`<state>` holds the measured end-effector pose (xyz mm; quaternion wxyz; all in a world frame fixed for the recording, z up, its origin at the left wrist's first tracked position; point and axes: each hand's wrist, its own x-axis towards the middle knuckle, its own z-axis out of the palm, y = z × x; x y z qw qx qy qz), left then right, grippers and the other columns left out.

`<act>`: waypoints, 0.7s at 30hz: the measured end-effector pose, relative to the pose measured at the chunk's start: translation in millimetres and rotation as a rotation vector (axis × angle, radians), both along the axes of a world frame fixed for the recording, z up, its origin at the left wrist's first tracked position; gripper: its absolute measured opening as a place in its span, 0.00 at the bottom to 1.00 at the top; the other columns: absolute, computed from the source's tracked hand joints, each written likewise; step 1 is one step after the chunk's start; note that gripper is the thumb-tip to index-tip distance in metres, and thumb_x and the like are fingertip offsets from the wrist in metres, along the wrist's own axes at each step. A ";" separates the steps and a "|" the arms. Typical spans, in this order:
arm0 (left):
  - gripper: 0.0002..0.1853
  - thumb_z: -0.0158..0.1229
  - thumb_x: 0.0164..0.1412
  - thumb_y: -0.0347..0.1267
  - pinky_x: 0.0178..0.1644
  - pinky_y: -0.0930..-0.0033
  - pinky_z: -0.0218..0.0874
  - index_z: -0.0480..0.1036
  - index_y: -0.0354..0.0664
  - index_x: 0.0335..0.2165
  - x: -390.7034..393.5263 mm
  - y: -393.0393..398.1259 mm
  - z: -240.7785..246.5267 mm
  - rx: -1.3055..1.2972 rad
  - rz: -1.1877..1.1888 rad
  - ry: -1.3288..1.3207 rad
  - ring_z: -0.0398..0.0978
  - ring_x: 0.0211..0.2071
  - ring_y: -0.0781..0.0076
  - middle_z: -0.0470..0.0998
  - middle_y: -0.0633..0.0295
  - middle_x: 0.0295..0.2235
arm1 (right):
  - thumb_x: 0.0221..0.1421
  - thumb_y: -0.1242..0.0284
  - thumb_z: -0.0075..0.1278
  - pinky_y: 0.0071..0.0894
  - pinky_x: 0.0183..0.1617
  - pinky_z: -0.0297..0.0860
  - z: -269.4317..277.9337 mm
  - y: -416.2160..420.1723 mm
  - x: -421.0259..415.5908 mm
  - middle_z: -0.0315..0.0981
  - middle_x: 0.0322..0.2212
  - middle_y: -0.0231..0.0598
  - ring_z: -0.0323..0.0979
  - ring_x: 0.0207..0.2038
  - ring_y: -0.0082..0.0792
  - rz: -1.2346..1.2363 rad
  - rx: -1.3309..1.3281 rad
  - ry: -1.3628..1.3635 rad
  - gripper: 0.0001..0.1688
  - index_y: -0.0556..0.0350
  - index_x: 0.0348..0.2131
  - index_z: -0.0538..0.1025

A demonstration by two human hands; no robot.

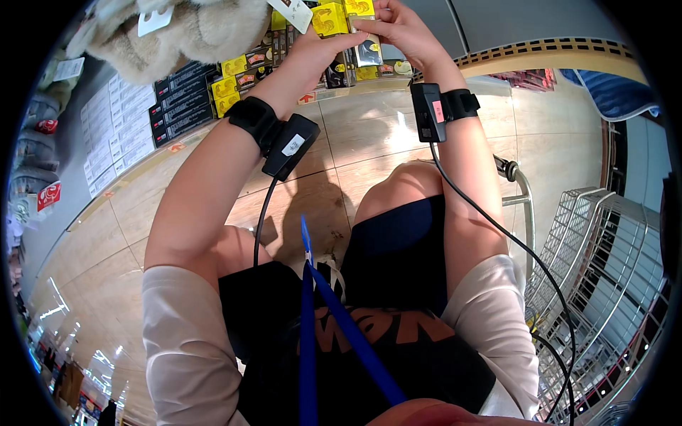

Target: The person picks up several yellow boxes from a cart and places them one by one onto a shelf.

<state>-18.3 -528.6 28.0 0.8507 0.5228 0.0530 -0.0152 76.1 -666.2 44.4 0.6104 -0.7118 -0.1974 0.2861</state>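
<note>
At the top of the view, my right hand [407, 34] grips a small yellow and dark carton [367, 52] by its edges. My left hand [319, 50] comes in from the other side. Its thumb reaches to the same carton, and its other fingers are mostly hidden. Around both hands are stacked yellow and black cartons [233, 80] on a low shelf. One yellow carton [329, 20] with a rooster picture stands beside the held one. A white hang tag [293, 13] dangles just above my left hand.
Fluffy beige plush goods [176, 37] hang at upper left over black boxes [181, 106] and white boxes [120, 128]. A wire-mesh cart [597, 255] stands at my right. Cables [501, 229] run from wrist-worn devices. A perforated shelf edge [543, 53] crosses the upper right.
</note>
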 end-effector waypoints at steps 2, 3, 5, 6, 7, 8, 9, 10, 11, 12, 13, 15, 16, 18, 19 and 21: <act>0.18 0.55 0.55 0.29 0.37 0.77 0.63 0.65 0.38 0.46 -1.9 1.4 -1.0 0.084 0.082 0.014 0.71 0.35 0.76 0.73 0.64 0.37 | 0.49 0.77 0.53 0.14 0.32 0.65 -3.3 -6.5 7.8 0.72 0.30 0.30 0.68 0.30 0.18 -0.017 0.060 -0.034 0.18 0.57 0.42 0.66; 0.18 0.56 0.56 0.32 0.37 0.76 0.62 0.66 0.38 0.45 -0.3 3.8 -3.8 0.100 0.107 0.048 0.70 0.34 0.77 0.73 0.65 0.36 | 0.49 0.78 0.52 0.15 0.33 0.65 0.9 -8.6 8.9 0.72 0.31 0.30 0.69 0.31 0.18 -0.057 0.093 -0.032 0.18 0.57 0.42 0.67; 0.17 0.56 0.56 0.32 0.35 0.76 0.62 0.67 0.38 0.43 -1.8 9.4 -10.9 0.096 0.197 0.107 0.69 0.32 0.78 0.73 0.66 0.34 | 0.48 0.80 0.48 0.18 0.35 0.66 -12.7 -6.9 17.0 0.73 0.33 0.35 0.70 0.33 0.23 -0.164 0.180 -0.111 0.14 0.57 0.38 0.71; 0.16 0.56 0.56 0.33 0.34 0.77 0.61 0.68 0.38 0.42 4.6 0.7 -7.0 0.080 0.195 0.112 0.69 0.31 0.78 0.73 0.67 0.33 | 0.50 0.78 0.48 0.21 0.38 0.67 -30.0 -30.9 34.9 0.73 0.34 0.36 0.71 0.34 0.25 -0.152 0.058 -0.243 0.15 0.57 0.41 0.70; 0.14 0.55 0.57 0.35 0.29 0.78 0.59 0.70 0.40 0.39 6.5 -1.1 -8.0 0.088 0.186 0.131 0.67 0.27 0.80 0.73 0.69 0.29 | 0.53 0.76 0.47 0.23 0.40 0.68 -57.6 -52.5 55.8 0.73 0.35 0.37 0.71 0.35 0.27 -0.118 -0.053 -0.357 0.16 0.58 0.43 0.70; 0.13 0.54 0.57 0.36 0.28 0.78 0.59 0.70 0.40 0.39 5.6 2.6 -12.0 0.122 0.193 0.171 0.67 0.26 0.80 0.72 0.69 0.28 | 0.55 0.74 0.46 0.25 0.42 0.68 -81.2 -60.4 65.5 0.73 0.36 0.38 0.72 0.37 0.29 -0.068 -0.155 -0.457 0.18 0.58 0.46 0.69; 0.13 0.54 0.57 0.37 0.27 0.78 0.58 0.70 0.40 0.38 3.9 7.7 -15.8 0.152 0.199 0.210 0.66 0.25 0.81 0.72 0.70 0.27 | 0.54 0.75 0.47 0.28 0.45 0.68 -87.5 -58.5 61.9 0.74 0.36 0.41 0.72 0.38 0.34 -0.040 -0.273 -0.561 0.19 0.52 0.47 0.70; 0.13 0.53 0.58 0.38 0.25 0.78 0.57 0.71 0.41 0.37 2.7 12.0 -18.9 0.181 0.201 0.247 0.66 0.24 0.81 0.72 0.70 0.26 | 0.51 0.75 0.46 0.32 0.45 0.67 -92.7 -56.2 59.9 0.74 0.35 0.41 0.72 0.38 0.36 -0.028 -0.416 -0.616 0.19 0.48 0.45 0.72; 0.13 0.52 0.59 0.39 0.25 0.78 0.57 0.70 0.41 0.36 2.2 15.7 -23.6 0.142 0.231 0.236 0.65 0.23 0.81 0.71 0.70 0.25 | 0.48 0.75 0.44 0.36 0.44 0.66 -98.7 -53.0 57.3 0.75 0.34 0.40 0.72 0.38 0.38 -0.017 -0.562 -0.671 0.19 0.43 0.42 0.74; 0.13 0.51 0.59 0.39 0.24 0.78 0.56 0.70 0.41 0.36 1.3 18.9 -25.7 0.103 0.262 0.226 0.65 0.22 0.81 0.70 0.70 0.24 | 0.46 0.74 0.43 0.39 0.44 0.65 -98.2 -46.4 50.8 0.75 0.33 0.40 0.72 0.39 0.40 -0.004 -0.708 -0.723 0.20 0.39 0.40 0.76; 0.14 0.49 0.60 0.40 0.24 0.77 0.55 0.70 0.42 0.36 1.3 20.3 -27.6 0.064 0.291 0.216 0.64 0.21 0.81 0.70 0.70 0.22 | 0.48 0.73 0.43 0.44 0.48 0.62 -93.3 -43.8 48.2 0.74 0.37 0.40 0.71 0.42 0.39 0.072 -0.884 -0.690 0.23 0.30 0.43 0.74; 0.14 0.47 0.61 0.40 0.25 0.77 0.55 0.69 0.41 0.36 0.4 18.9 -20.8 0.089 0.296 0.324 0.64 0.23 0.81 0.69 0.69 0.24 | 0.47 0.75 0.42 0.45 0.49 0.61 -87.9 -42.2 44.9 0.74 0.37 0.39 0.71 0.42 0.39 0.121 -0.960 -0.675 0.24 0.27 0.42 0.74; 0.15 0.45 0.62 0.40 0.26 0.77 0.55 0.68 0.40 0.37 -2.9 19.7 -13.3 0.103 0.307 0.375 0.63 0.24 0.81 0.69 0.69 0.25 | 0.47 0.76 0.42 0.46 0.50 0.61 -85.0 -38.6 43.4 0.74 0.38 0.38 0.70 0.43 0.40 0.151 -0.992 -0.675 0.25 0.25 0.42 0.75; 0.27 0.48 0.59 0.47 0.42 0.69 0.64 0.63 0.33 0.46 5.9 35.5 -44.8 0.111 0.304 0.289 0.71 0.40 0.71 0.71 0.58 0.40 | 0.45 0.71 0.46 0.44 0.48 0.63 -84.9 -34.0 43.2 0.74 0.37 0.43 0.71 0.42 0.42 0.230 -1.010 -0.762 0.24 0.37 0.46 0.71; 0.28 0.45 0.60 0.48 0.42 0.69 0.63 0.62 0.33 0.46 4.9 31.4 -40.0 0.089 0.314 0.295 0.70 0.40 0.71 0.71 0.58 0.40 | 0.45 0.69 0.48 0.43 0.48 0.64 -87.1 -34.6 44.0 0.74 0.37 0.45 0.71 0.42 0.44 0.266 -1.025 -0.800 0.27 0.43 0.48 0.70; 0.28 0.43 0.62 0.49 0.44 0.69 0.61 0.61 0.32 0.46 -8.3 18.6 -4.6 0.081 0.296 0.331 0.69 0.41 0.71 0.71 0.58 0.41 | 0.49 0.71 0.43 0.46 0.51 0.57 -95.1 -33.6 48.7 0.74 0.37 0.38 0.69 0.44 0.40 0.190 -1.054 -0.842 0.22 0.33 0.45 0.72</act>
